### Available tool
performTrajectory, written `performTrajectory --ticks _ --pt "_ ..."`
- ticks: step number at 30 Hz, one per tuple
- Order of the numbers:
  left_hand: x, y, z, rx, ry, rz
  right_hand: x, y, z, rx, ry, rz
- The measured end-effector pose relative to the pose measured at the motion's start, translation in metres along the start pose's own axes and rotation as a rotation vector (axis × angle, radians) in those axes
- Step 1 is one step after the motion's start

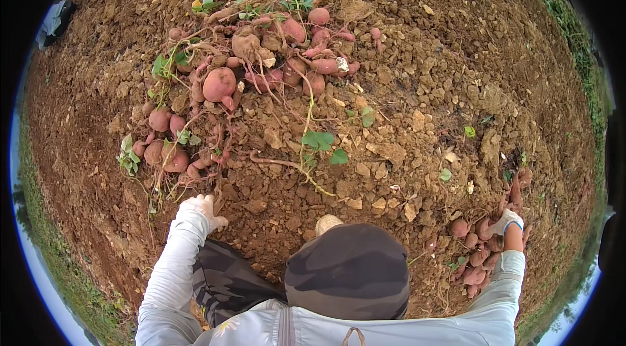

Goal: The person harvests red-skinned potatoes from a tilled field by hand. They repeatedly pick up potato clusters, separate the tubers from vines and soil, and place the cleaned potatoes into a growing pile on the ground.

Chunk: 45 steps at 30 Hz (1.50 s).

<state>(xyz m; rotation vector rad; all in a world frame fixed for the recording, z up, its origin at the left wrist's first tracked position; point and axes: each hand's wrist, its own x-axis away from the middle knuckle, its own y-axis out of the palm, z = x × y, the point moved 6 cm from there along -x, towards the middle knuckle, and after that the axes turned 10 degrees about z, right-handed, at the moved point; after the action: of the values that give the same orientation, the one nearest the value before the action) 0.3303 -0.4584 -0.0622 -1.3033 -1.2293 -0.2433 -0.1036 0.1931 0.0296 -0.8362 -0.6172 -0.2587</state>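
Note:
My left hand [204, 210], in a pale glove, is low over the soil just below a cluster of sweet potatoes [168, 156] with thin roots and vine still on them. Its thumb points out to the right, and a brown root strand [218, 192] runs down beside the fingers. Whether it grips that strand is unclear. Far to the right, my right hand [506, 222], in a pale glove with a blue cuff, reaches down onto a smaller heap of sweet potatoes [478, 258]. Long reddish sweet potatoes [516, 192] lie just beyond its fingers, which are too hidden to read.
A larger heap of sweet potatoes [220, 84] with roots and leaves spreads ahead. A leafy vine [309, 121] trails across the cloddy soil [415, 77]. My bent knee [347, 270] and shoe [327, 223] are between my hands. A dark and pale object [54, 23] is at far left.

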Motion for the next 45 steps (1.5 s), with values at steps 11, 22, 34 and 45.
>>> performTrajectory --ticks 11,22,34,45 --pt "0.028 -0.039 0.100 0.496 0.407 0.335 -0.057 -0.239 -0.402 -0.600 -0.993 1.044" --pt "0.051 -0.069 0.099 0.908 0.292 0.201 -0.088 -0.218 -0.486 -1.296 -0.686 0.078" --pt "-0.018 -0.042 0.247 1.527 0.485 -0.289 0.065 -0.079 -0.397 -1.053 -0.591 0.061" --pt "-0.010 -0.031 0.102 1.873 0.028 0.144 0.055 -0.015 -0.407 -1.675 -0.368 -0.621"
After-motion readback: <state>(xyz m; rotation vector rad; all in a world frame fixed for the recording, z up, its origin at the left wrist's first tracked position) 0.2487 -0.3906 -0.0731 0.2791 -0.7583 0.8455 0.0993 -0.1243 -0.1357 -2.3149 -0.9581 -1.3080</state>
